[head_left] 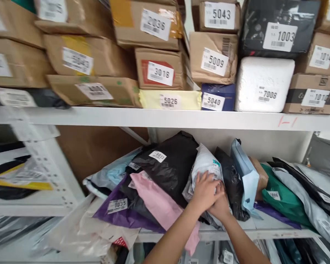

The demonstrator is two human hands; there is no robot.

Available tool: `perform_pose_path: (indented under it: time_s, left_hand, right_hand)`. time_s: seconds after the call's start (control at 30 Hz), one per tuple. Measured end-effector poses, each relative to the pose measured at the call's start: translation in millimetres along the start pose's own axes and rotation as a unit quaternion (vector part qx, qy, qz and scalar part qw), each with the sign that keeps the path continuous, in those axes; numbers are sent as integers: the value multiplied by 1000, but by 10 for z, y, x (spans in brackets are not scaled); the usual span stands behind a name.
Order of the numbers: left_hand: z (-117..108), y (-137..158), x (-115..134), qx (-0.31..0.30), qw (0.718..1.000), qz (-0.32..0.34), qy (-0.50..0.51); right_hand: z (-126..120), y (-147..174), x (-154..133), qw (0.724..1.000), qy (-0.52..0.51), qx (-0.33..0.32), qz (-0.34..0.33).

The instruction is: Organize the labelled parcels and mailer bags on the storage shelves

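Observation:
A white plastic mailing bag (pixel 206 157) stands tilted among other parcels on the middle shelf. My left hand (pixel 206 190) lies on its front, fingers stretched out and apart over the plastic. Right beside it, my right hand (pixel 219 203) rests against the same bag, partly covered by the left; the fingers that show look extended. To the left leans a large black bag (pixel 170 161) labelled 6033, with a pink bag (pixel 159 205) across its lower part. A smaller black bag (pixel 232 183) and a light blue package (pixel 246 172) are to the right.
Above, a white shelf edge (pixel 181 118) carries labelled cartons and a white foam box (pixel 264 80). A purple bag (pixel 126 216) lies at left, a green bag (pixel 286 200) at right. A perforated upright (pixel 49 168) stands left. More parcels sit on the shelf below.

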State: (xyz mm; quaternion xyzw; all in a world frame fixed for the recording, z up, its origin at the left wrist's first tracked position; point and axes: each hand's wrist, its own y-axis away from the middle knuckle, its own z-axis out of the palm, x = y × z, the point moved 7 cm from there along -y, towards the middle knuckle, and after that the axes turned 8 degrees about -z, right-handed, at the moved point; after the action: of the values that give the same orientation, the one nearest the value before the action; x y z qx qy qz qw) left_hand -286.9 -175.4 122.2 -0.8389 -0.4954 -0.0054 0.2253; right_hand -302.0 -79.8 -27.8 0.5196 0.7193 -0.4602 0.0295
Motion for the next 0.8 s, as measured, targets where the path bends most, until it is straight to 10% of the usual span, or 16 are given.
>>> perform_pose_path:
  time_s: [0.17, 0.37, 0.63, 0.8]
  left_hand:
    - [327, -270, -366, -67, 998, -10, -2]
    - [113, -152, 203, 55, 996, -9, -74]
    - [493, 580, 1569, 182, 948, 226, 128]
    - [1452, 484, 1792, -41, 935, 26, 352]
  right_hand:
    - [-676, 620, 93, 992, -46, 95, -71]
    - [-2120, 685, 748, 918, 20, 369, 143]
    - [-2217, -577, 1050, 925, 127, 37, 357]
    - [-2285, -655, 1109, 931, 88, 18, 353]
